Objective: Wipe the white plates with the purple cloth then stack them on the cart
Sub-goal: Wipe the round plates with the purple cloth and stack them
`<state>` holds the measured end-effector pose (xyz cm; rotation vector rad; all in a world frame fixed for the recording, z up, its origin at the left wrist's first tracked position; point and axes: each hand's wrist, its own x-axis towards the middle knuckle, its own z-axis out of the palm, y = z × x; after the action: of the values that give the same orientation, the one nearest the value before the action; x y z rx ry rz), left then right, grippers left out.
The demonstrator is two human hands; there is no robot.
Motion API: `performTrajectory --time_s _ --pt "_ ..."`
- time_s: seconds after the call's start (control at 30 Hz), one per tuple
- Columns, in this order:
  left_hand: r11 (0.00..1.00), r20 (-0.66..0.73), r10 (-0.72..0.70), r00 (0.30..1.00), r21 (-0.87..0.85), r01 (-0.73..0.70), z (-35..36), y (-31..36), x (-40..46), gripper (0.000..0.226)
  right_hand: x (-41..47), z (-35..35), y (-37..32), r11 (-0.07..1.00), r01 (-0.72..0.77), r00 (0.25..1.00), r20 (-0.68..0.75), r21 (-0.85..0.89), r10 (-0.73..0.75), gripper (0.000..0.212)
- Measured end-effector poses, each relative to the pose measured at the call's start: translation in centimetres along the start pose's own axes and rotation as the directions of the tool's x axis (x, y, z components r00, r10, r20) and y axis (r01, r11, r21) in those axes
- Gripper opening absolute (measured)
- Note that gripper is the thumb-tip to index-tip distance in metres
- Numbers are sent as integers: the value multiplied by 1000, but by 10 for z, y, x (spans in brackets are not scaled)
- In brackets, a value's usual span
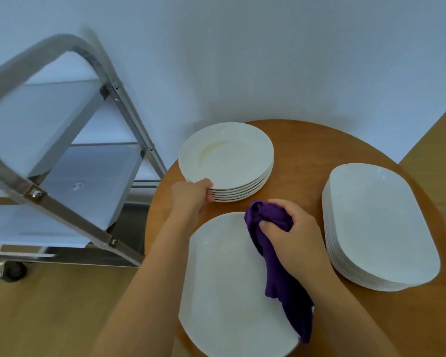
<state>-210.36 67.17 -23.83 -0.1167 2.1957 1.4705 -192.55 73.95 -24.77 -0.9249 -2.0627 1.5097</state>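
My cloth [273,258] purple; plates [225,153] plain white, no pattern; table [304,155] orange-brown wood; cart [62,161] silver-grey.

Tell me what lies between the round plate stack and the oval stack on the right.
In the head view, only bare table separates the round stack from the oval stack.

On the round table [307,140] sit three stacks — round plates [225,155] at the back left, oblong plates [381,225] on the right, a large plate [224,287] nearest. The cloth [276,253] lies over that near plate's right side. The cart [62,150] stands left of the table.
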Motion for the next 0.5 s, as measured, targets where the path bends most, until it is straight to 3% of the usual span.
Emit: performTrajectory --time_s 0.1,0.27,0.37,0.43,0.5 --pt "998 -18 -15 1000 -61 14 -1 1 -2 15 1 -2 -1 999 -12 1000 -9 40 13 27" --pt "997 -9 68 998 -24 -68 -12 15 3 17 1 -1 -3 993 -43 999 -27 109 46 27" --pt "993 1 56 998 -104 -56 -20 16 -3 21 2 3 -4 956 -157 983 -56 247 176 20" --pt "988 -14 56 998 -144 -57 -24 13 -12 22 4 3 -5 830 -321 926 -32 456 376 12" --pt "983 3 59 998 -174 -57 -29 10 -24 22 7 1 -6 644 -411 853 22 645 522 25"
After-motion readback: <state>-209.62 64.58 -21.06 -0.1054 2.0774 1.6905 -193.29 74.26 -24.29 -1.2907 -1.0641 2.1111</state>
